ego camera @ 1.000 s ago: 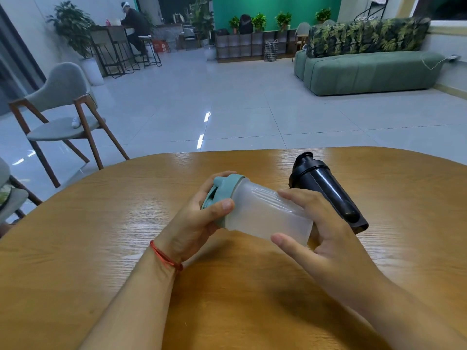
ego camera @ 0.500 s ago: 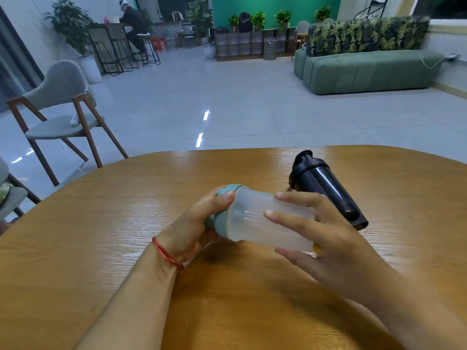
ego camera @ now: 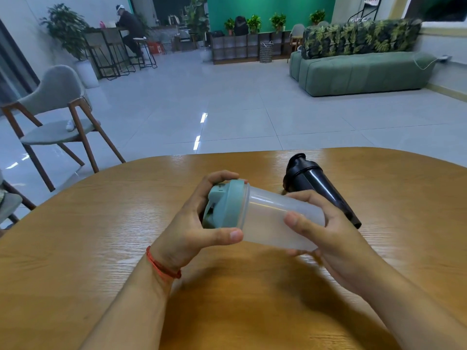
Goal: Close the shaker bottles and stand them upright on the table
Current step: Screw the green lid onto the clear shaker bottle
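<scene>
I hold a frosted clear shaker bottle (ego camera: 273, 218) on its side above the wooden table (ego camera: 101, 248), its teal lid (ego camera: 225, 205) pointing left. My left hand (ego camera: 197, 231) wraps around the lid, thumb under the rim and fingers over the top. My right hand (ego camera: 326, 231) grips the cup's base end. A black shaker bottle (ego camera: 316, 183) with its lid on lies on its side on the table behind my right hand, lid toward the far edge.
Two grey chairs (ego camera: 58, 114) stand off the table's left side. A green sofa (ego camera: 361, 72) sits far right across the tiled floor. A person sits at a bar counter (ego camera: 129, 29) in the far left background.
My left hand has shifted from the side of the lid to wrap around it, and the bottle has tilted so the lid faces me more. My right hand moved its grip toward the base.
</scene>
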`<state>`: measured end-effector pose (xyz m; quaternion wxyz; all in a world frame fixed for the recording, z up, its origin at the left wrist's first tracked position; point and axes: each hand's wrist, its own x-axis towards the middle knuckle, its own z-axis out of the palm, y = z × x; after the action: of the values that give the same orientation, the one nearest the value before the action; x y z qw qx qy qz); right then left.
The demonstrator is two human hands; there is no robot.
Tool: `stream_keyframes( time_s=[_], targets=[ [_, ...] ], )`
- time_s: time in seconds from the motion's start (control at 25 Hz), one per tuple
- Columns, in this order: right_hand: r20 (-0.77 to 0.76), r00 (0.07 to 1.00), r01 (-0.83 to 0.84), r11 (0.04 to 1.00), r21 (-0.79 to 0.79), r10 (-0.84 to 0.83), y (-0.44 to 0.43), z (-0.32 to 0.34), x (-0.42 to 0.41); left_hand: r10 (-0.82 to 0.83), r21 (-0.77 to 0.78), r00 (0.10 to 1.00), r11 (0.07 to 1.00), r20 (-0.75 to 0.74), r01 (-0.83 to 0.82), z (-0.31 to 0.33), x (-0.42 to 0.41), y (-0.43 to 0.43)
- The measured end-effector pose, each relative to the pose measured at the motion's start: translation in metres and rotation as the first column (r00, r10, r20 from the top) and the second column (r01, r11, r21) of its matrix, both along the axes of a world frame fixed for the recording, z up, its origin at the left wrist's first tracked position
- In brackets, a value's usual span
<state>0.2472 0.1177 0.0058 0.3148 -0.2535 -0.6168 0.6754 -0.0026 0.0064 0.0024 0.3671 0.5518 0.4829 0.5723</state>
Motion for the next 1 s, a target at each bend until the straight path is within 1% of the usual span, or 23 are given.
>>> stream_keyframes(
  time_s=[0.12,0.24,0.44,0.48,0.52,0.64,0.68,0.72,0.76,0.8,0.84,0.88,0.92,0.96,1.0],
  targets=[
    [-0.011,1.000,-0.004,0.999,0.031,0.005,0.001,-0.001,0.002,0.006,-0.009,1.000,1.000,0.006,-0.006,0.000,0.000,0.000],
    [-0.006,1.000,-0.006,0.997,0.078,0.006,-0.001,-0.002,0.003,0.012,-0.024,1.000,1.000,-0.018,-0.012,0.003,-0.001,-0.001],
    [0.108,0.993,0.017,0.953,0.303,-0.052,-0.012,0.005,0.006,0.029,-0.057,0.999,0.998,-0.015,-0.030,0.005,0.000,-0.003],
    [0.110,0.992,0.027,0.947,0.319,-0.065,-0.011,0.005,0.007,0.026,-0.050,1.000,0.998,-0.012,-0.026,0.004,0.001,-0.002],
    [0.091,0.993,0.044,0.953,0.299,-0.074,-0.010,0.006,0.007,0.015,-0.045,1.000,0.999,-0.015,-0.016,0.003,0.002,-0.001],
    [0.034,0.999,0.032,0.990,0.136,-0.037,-0.007,0.004,0.005,-0.008,-0.039,1.000,0.999,-0.008,0.008,0.000,0.001,0.002],
    [0.034,0.999,0.016,0.991,0.129,-0.021,-0.008,0.004,0.005,-0.005,-0.034,1.000,0.999,0.026,0.005,-0.001,-0.001,0.002],
    [0.047,0.999,0.005,0.985,0.171,-0.014,-0.009,0.004,0.006,0.002,-0.035,0.996,0.999,0.087,0.001,-0.002,-0.002,0.004],
    [0.080,0.996,0.005,0.962,0.273,-0.028,-0.008,0.004,0.008,0.010,-0.046,0.987,0.999,0.160,-0.003,-0.002,-0.004,0.005],
    [0.116,0.991,0.014,0.907,0.421,-0.069,-0.006,0.005,0.011,0.017,-0.064,0.975,0.998,0.221,-0.003,-0.002,-0.006,0.006],
    [0.126,0.986,0.015,0.820,0.572,-0.106,-0.004,0.005,0.013,0.021,-0.084,0.966,0.996,0.256,0.001,-0.002,-0.007,0.006],
    [0.098,0.988,0.021,0.722,0.691,-0.122,0.000,0.005,0.015,0.021,-0.100,0.962,0.995,0.272,0.007,-0.003,-0.008,0.006],
    [0.063,0.991,0.031,0.646,0.762,-0.122,0.002,0.004,0.016,0.017,-0.108,0.960,0.994,0.280,0.014,-0.003,-0.008,0.006],
    [0.039,0.993,0.041,0.618,0.785,-0.115,0.003,0.002,0.017,0.008,-0.108,0.957,0.994,0.289,0.024,-0.004,-0.007,0.006],
    [0.024,0.993,0.055,0.640,0.767,-0.114,0.003,0.001,0.017,-0.003,-0.103,0.953,0.994,0.302,0.036,-0.004,-0.007,0.006]
  ],
)
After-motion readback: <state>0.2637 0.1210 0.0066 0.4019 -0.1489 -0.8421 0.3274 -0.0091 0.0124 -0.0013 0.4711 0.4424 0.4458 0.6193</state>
